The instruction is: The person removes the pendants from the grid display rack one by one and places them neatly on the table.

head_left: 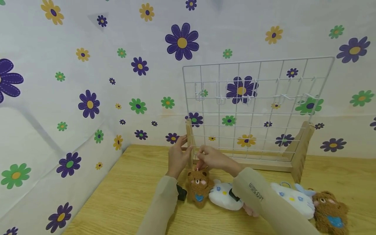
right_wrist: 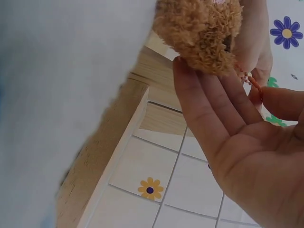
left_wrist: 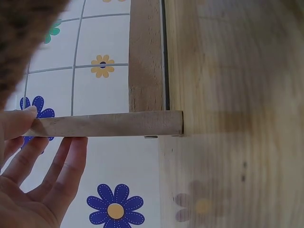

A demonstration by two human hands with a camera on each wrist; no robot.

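Observation:
My left hand (head_left: 177, 157) is at the left wooden post (head_left: 189, 133) of a white wire grid rack (head_left: 229, 113). In the left wrist view its thumb lies on one side of the post (left_wrist: 109, 125) and the fingers on the other. My right hand (head_left: 212, 158) pinches the orange loop (right_wrist: 255, 84) of a brown bear plush (head_left: 199, 187). The bear hangs below those fingers, in front of the post, a blue patch on its belly. In the right wrist view, the bear's fluffy back (right_wrist: 204, 38) lies against the fingertips.
White hooks (head_left: 220, 94) hang along the grid's upper part. On the wooden table (head_left: 117, 195) lie a white plush head (head_left: 224, 197), partly behind the right sleeve, another white plush (head_left: 296, 199) and a second brown bear (head_left: 330, 212). Flowered cloth (head_left: 158, 98) covers the wall behind.

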